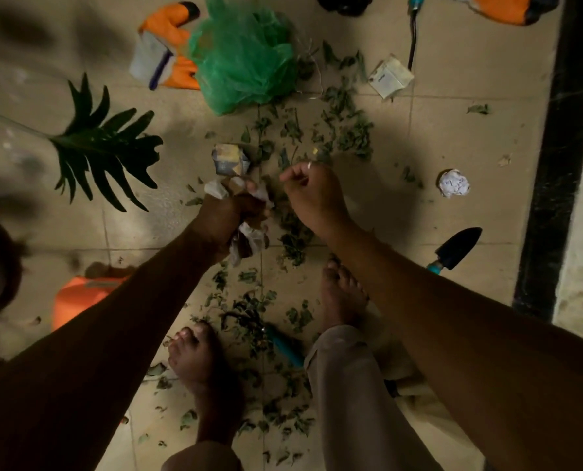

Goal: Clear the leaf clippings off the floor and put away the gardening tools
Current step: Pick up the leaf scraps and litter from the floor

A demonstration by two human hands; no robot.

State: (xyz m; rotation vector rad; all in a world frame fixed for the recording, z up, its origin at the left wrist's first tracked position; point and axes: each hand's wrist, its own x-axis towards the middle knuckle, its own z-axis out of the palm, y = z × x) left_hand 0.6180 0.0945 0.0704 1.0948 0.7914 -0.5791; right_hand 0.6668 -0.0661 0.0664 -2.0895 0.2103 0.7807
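The leaf clippings [351, 137] lie scattered on the tiled floor [460, 137] in a band running from the green mesh bag [242, 52] at the far end down between the person's bare feet. The trowel [456, 249] lies on the floor to the right, long axis diagonal: black blade pointing away and right, teal handle toward the person. The hand rake [276, 338] lies among the clippings between the feet, tines pointing away and left, teal handle toward the right foot. A third tool [413, 32] lies at the far edge, long axis roughly straight away from the person, teal handle at the far end. The left hand [229, 215] has its fingers closed tightly round a crumpled paper wad [249, 239]. The right hand [312, 192] hovers over the clippings with fingers curled; whether it pinches anything cannot be told. A small white carton [390, 76] carries dark print, too small to read. Orange gloves [167, 45] lie beside the bag.
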